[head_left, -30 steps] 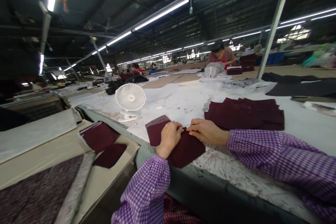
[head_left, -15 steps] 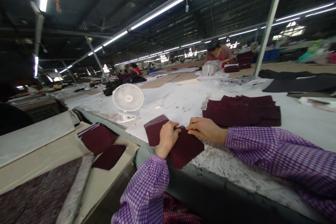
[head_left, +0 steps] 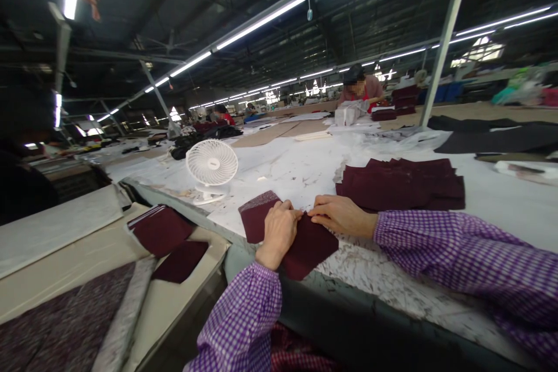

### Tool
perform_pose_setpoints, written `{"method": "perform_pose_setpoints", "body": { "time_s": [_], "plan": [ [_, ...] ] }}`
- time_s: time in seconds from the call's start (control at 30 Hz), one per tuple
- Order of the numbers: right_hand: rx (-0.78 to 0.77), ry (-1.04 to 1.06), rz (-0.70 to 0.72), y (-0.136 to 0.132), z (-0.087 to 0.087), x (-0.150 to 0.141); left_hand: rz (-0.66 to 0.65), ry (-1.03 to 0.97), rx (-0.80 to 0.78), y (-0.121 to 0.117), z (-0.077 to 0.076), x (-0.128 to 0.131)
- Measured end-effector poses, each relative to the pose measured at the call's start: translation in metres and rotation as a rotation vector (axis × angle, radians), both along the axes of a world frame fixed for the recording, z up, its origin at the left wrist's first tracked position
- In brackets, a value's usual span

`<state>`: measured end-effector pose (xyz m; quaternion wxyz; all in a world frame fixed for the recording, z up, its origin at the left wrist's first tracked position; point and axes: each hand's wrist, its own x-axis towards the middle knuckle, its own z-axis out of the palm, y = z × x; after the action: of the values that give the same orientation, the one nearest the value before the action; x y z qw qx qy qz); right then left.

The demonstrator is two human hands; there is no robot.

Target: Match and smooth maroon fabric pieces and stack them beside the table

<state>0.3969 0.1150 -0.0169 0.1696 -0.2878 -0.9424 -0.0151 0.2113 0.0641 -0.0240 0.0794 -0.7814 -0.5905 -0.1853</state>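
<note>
A maroon fabric piece (head_left: 311, 247) lies at the near edge of the white-covered table, its lower corner hanging over. My left hand (head_left: 281, 226) rests across it with the fingertips pinched at its upper edge. From the other side my right hand (head_left: 340, 213) pinches the same edge, thumb and fingers together, close to the left fingertips. Under and left of my left hand shows another maroon piece with a speckled grey strip (head_left: 257, 209). Just beyond my right hand is a pile of maroon fabric pieces (head_left: 401, 183).
A white fan (head_left: 212, 164) stands on the table, left of my hands. On a lower cream surface (head_left: 183, 296) at left lie more maroon pieces (head_left: 163, 229) and a speckled fabric panel (head_left: 65, 319). A co-worker (head_left: 360, 90) bends over the table farther back, near a metal post (head_left: 447, 40).
My left hand has shifted slightly right, its fingertips moving along the fabric edge towards my right hand. The right hand stays almost where it was.
</note>
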Motion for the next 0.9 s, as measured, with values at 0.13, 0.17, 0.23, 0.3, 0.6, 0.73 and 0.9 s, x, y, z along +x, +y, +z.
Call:
{"method": "perform_pose_setpoints", "body": {
  "time_s": [0.13,0.17,0.23,0.3,0.6,0.73,0.9],
  "plan": [
    [-0.112,0.065,-0.058,0.003,-0.002,0.001,-0.003,0.097,-0.002,-0.001,0.003,0.001],
    [-0.145,0.097,-0.089,0.003,-0.002,0.001,-0.006,0.109,-0.003,-0.002,0.003,0.001],
    [-0.16,0.155,-0.096,0.003,-0.002,0.0,-0.007,0.125,-0.002,-0.002,0.004,0.001],
    [-0.112,0.157,-0.017,0.0,0.0,-0.002,-0.002,0.133,0.007,-0.003,0.003,0.001],
    [-0.008,-0.008,0.041,-0.001,-0.004,-0.009,-0.015,-0.065,-0.012,-0.001,0.0,-0.009],
    [-0.013,-0.008,0.061,0.003,-0.004,-0.01,-0.029,-0.282,-0.031,-0.005,-0.005,-0.035],
    [-0.024,-0.102,0.063,0.002,0.005,-0.012,-0.122,-0.297,0.032,-0.015,-0.011,-0.057]
  ]
}}
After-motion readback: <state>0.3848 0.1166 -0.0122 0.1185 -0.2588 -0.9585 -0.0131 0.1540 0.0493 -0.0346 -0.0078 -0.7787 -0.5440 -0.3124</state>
